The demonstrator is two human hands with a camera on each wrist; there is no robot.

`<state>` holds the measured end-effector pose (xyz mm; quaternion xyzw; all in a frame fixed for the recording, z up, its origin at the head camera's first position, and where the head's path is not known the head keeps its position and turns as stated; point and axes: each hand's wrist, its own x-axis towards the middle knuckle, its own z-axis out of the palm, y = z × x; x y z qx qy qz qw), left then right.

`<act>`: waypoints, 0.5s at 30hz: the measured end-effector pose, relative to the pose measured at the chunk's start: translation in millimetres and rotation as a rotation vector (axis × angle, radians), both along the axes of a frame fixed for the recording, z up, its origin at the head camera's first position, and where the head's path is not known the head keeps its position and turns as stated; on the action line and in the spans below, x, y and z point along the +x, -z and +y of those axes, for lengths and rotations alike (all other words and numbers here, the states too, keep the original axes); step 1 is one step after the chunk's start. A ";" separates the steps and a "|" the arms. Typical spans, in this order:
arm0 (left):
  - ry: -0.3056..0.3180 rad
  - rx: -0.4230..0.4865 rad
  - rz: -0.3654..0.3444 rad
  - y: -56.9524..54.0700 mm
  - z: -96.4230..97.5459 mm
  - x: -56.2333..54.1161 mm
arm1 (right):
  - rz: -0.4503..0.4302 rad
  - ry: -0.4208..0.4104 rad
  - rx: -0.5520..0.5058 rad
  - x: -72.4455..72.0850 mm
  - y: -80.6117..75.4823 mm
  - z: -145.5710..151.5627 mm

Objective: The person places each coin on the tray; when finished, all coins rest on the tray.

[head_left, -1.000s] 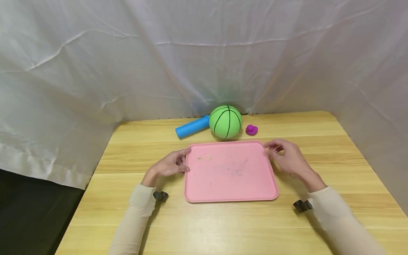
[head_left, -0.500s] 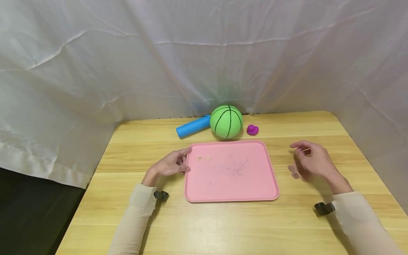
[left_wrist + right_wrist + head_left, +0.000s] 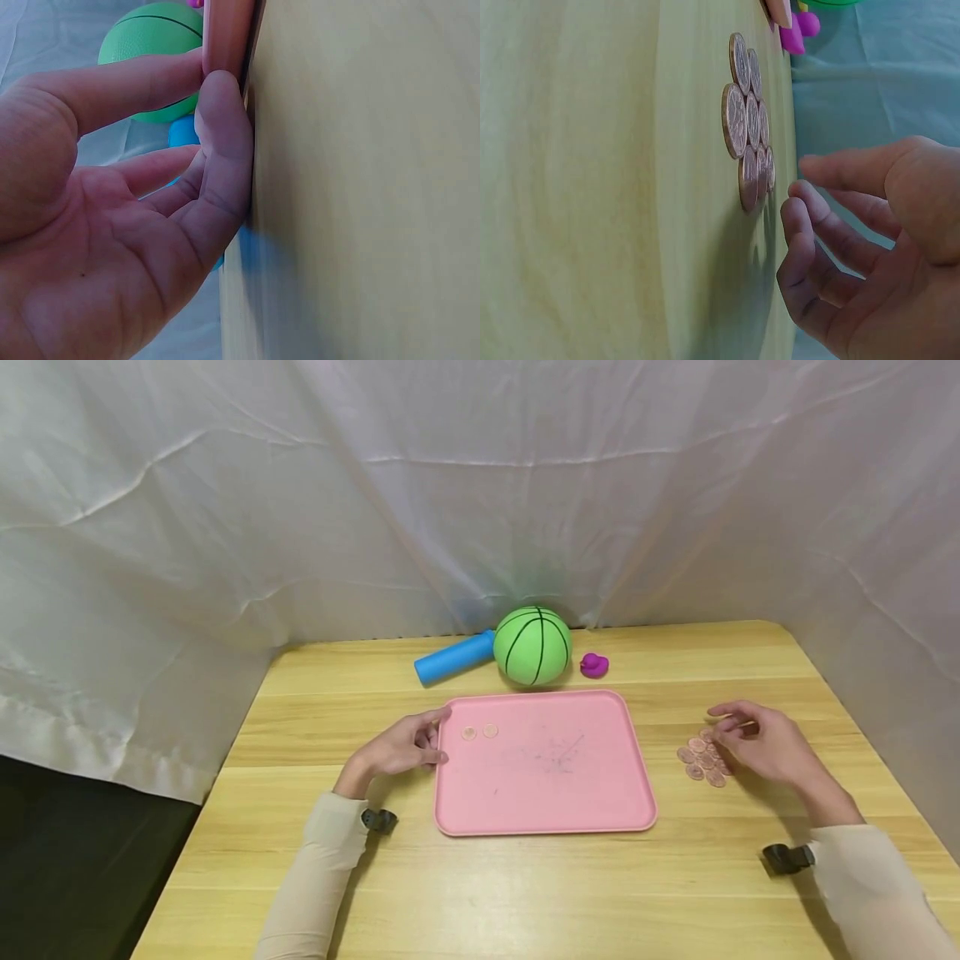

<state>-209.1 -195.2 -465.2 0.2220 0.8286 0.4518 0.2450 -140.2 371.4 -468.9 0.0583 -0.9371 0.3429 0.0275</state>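
Observation:
A pink tray [image 3: 555, 806] lies on the table, with two copper-coloured coins [image 3: 468, 733] near its far left corner. My left hand [image 3: 397, 747] grips the tray's left rim, thumb against one face of the edge and a finger against the other in the left wrist view. To the right of the tray, a cluster of several copper-coloured coins [image 3: 707, 760] lies flat, some overlapping. My right hand [image 3: 768, 745] hovers at the right of this cluster. In the right wrist view its loosely curled fingers [image 3: 802, 251] have nothing between them, and the fingertips are close to the coins.
Behind the tray a blue cylinder [image 3: 453, 658] lies beside a green ball [image 3: 532, 646] with black lines. A purple rubber duck [image 3: 594, 666] sits to the ball's right. A pale curtain [image 3: 480, 510] hangs behind the wooden table [image 3: 487, 893].
My right hand has moved right from the tray's far right corner to the coin cluster, which has come into fuller view. The left hand keeps its grip on the tray.

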 end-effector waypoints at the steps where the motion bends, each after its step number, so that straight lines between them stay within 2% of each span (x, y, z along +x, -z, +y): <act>1: 0.000 0.000 0.001 0.1 0.0 -0.1 | -0.004 -0.002 -0.003 0.1 0.5 0.3; 7: 0.000 -0.005 0.004 1.2 0.2 -0.5 | -0.036 0.008 0.018 -1.0 3.1 -1.2; 15: 0.000 -0.006 0.002 0.7 -0.1 -0.3 | -0.032 0.023 0.056 -6.0 5.0 -5.7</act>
